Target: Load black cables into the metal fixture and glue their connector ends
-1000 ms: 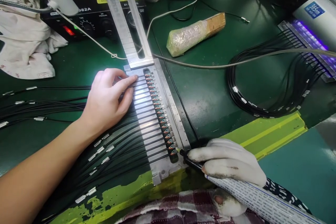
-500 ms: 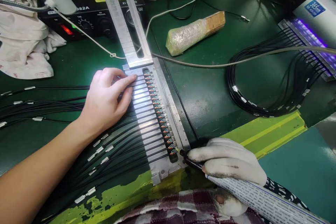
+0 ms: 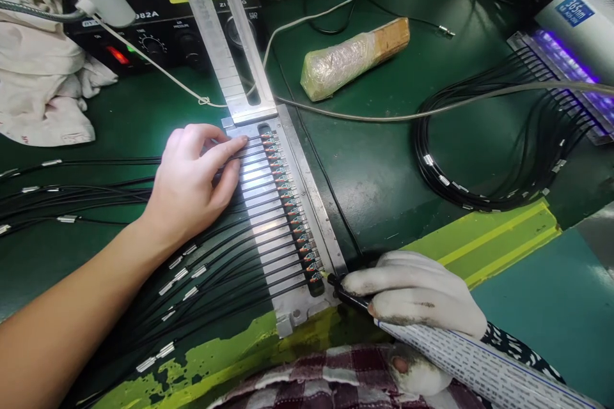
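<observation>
The gloved right hand (image 3: 417,297) grips a printed pen-like tool (image 3: 460,353), slanting leftward and away, its tip at the metal jig's (image 3: 288,310) near end, rear cut off. Farther along, the left hand (image 3: 187,185) hides some black cables (image 3: 129,193); whether it pinches any, I cannot tell.

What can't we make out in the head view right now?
Head view:
- Cables under the left hand: partly covered by it.
- Rear end of the tool in the right hand: cut off by the bottom edge.
- Print on the tool's wrap: too small.
- Start of the black box label: hidden by the white cylinder.
</observation>
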The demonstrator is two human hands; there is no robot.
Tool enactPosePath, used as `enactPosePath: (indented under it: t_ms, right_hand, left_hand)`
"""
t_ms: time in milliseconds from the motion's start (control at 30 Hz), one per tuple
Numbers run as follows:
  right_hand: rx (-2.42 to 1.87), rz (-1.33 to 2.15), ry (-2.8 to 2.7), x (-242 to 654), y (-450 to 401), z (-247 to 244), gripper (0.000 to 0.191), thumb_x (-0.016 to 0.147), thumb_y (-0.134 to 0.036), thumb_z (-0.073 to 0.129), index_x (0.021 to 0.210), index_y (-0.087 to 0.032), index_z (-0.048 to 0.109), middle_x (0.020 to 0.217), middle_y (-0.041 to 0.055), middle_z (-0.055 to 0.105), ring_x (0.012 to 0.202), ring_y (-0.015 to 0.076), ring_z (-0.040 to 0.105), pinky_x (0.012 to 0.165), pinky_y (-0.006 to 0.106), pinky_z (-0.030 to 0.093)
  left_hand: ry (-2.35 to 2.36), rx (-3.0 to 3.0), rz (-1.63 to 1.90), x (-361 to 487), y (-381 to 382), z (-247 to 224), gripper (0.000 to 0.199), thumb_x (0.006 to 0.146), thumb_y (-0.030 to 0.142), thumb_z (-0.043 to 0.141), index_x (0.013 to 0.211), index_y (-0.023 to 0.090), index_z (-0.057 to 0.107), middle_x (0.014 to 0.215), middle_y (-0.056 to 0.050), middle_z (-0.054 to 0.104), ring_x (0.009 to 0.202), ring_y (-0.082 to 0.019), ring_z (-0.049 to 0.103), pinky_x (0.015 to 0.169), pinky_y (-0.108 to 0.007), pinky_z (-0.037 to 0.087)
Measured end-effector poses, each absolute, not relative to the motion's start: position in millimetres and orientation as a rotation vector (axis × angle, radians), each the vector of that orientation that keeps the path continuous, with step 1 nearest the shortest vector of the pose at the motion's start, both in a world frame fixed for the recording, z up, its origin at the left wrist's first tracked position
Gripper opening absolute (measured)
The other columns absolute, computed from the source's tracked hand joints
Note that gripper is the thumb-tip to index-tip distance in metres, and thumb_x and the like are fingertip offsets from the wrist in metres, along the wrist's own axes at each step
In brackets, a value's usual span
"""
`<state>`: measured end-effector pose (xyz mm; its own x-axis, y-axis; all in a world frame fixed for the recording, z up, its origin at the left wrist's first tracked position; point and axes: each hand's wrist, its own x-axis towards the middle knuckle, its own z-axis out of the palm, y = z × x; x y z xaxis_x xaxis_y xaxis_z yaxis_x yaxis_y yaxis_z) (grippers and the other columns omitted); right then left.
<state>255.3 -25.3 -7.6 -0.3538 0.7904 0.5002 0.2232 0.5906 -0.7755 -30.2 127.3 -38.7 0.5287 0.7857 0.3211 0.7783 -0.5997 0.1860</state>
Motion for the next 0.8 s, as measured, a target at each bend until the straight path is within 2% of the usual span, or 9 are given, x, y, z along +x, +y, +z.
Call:
enactPosePath:
  t_ms: [133,333,467,633,800]
  right_hand:
    - [-0.825,0.779,-1.920,257.7,-25.5,-5.7,0.027,0.094,-0.040,0.060,0.091,-0.014,0.063,0.096,0.0122,0.075,0.074,0.0159,0.072,0.060,0.029,0.052]
    - [-0.821,0.779,-1.908,257.8,-26.4,-6.1,0.027,0.094,-0.042,0.059,0.094,-0.014,0.063,0.096,0.0120,0.075,0.074,0.0164,0.072,0.060,0.029,0.053]
    - [-0.853,0.766,-1.878,255.8,-27.2,-5.9,0.028,0.095,-0.041,0.058,0.089,-0.014,0.064,0.095,0.0113,0.076,0.071,0.0149,0.071,0.058,0.028,0.052]
    - [-0.855,0.768,-1.915,256.6,-26.9,-4.0,0.028,0.095,-0.040,0.059,0.089,-0.014,0.063,0.095,0.0113,0.076,0.072,0.0151,0.072,0.059,0.028,0.052]
    - [-0.831,0.767,-1.934,258.6,-26.3,-4.6,0.028,0.096,-0.041,0.057,0.092,-0.014,0.063,0.097,0.0121,0.076,0.076,0.0156,0.072,0.062,0.029,0.054]
  left_hand:
    - [1.386,2.743,0.599,-30.4,128.2,-39.3,0.035,0.097,0.030,0.043,0.121,0.016,0.063,0.108,-0.013,0.058,0.103,-0.029,0.056,0.086,-0.051,0.048]
    - [1.357,2.770,0.601,-32.2,128.6,-39.6,0.034,0.098,0.030,0.043,0.122,0.017,0.062,0.110,-0.013,0.058,0.102,-0.030,0.055,0.086,-0.051,0.047]
    - [1.346,2.762,0.614,-32.0,128.3,-39.7,0.033,0.097,0.028,0.043,0.123,0.018,0.062,0.110,-0.014,0.058,0.103,-0.031,0.055,0.086,-0.053,0.047]
    - [1.340,2.751,0.640,-31.6,128.0,-40.1,0.032,0.096,0.028,0.045,0.124,0.023,0.060,0.109,-0.013,0.058,0.103,-0.033,0.056,0.085,-0.054,0.048]
    - [1.341,2.756,0.642,-31.6,127.5,-40.4,0.032,0.096,0.027,0.046,0.124,0.022,0.060,0.108,-0.013,0.058,0.102,-0.033,0.056,0.085,-0.053,0.048]
